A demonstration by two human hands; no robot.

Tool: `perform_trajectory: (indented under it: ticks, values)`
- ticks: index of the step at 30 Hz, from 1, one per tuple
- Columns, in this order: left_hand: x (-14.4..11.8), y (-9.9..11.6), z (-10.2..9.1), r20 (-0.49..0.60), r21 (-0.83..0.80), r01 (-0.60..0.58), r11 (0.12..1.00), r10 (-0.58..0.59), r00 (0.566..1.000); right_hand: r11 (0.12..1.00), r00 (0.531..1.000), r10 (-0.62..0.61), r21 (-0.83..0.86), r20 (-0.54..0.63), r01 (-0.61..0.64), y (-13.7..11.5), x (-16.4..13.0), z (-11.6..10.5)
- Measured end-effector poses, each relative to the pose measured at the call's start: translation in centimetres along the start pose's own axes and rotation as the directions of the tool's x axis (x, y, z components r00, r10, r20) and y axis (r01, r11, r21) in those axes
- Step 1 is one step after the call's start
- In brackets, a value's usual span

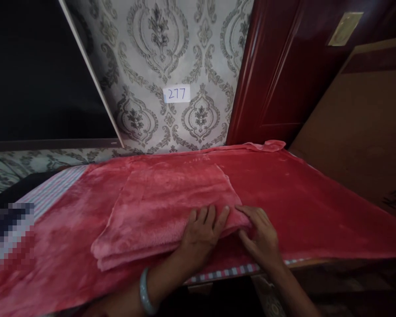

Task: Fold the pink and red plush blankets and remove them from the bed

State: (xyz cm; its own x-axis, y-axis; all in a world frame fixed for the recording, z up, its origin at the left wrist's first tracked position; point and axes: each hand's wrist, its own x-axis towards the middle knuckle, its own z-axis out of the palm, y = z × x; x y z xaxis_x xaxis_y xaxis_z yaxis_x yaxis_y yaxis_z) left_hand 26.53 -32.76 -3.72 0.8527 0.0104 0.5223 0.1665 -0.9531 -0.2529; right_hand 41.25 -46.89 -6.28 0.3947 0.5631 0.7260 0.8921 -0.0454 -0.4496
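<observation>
One folded pink plush blanket [158, 215], roughly rectangular, fuzzy, with two rounded layers showing at its front left, lies on one spread red plush cover [303, 207]. Two bare hands touch it: the left hand [199, 233] lies palm down on its front edge, grip open, while the right hand's [262, 235] grip pinches its front right corner. One white paper label [177, 93] reading "277" is behind the blanket.

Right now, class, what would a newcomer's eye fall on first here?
Probably the folded pink cloth on the red cover, left hand on top, right hand at its near right corner. Then the white label reading 277 on patterned wallpaper behind, and the dark screen, upper left.
</observation>
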Motion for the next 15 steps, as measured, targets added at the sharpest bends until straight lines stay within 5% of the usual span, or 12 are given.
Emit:
perform_trajectory:
  ticks: [6, 9, 12, 15]
  values:
    - [3.4, -2.0, -2.6, 0.307, -0.164, 0.061, 0.984, -0.008, 0.952, 0.990, 0.995, 0.103, 0.099, 0.016, -0.104, 1.0, -0.8, 0.1]
    - [6.0, -4.3, -4.9, 0.298, -0.314, 0.104, 0.944, -0.005, 0.955, 0.925, 0.956, 0.293, 0.259, -0.015, -0.279, 1.4, -1.5, -0.4]
    - [9.6, -7.4, -6.9, 0.207, -0.358, 0.188, 0.915, -0.119, 0.971, 0.717, 0.857, 0.507, 0.505, 0.095, -0.480, 1.7, -2.0, -0.5]
    - [13.8, -10.6, -8.9, 0.180, -0.334, 0.281, 0.900, -0.232, 0.956, 0.326, 0.706, 0.621, 0.707, 0.340, -0.627, 1.4, -2.2, 0.3]
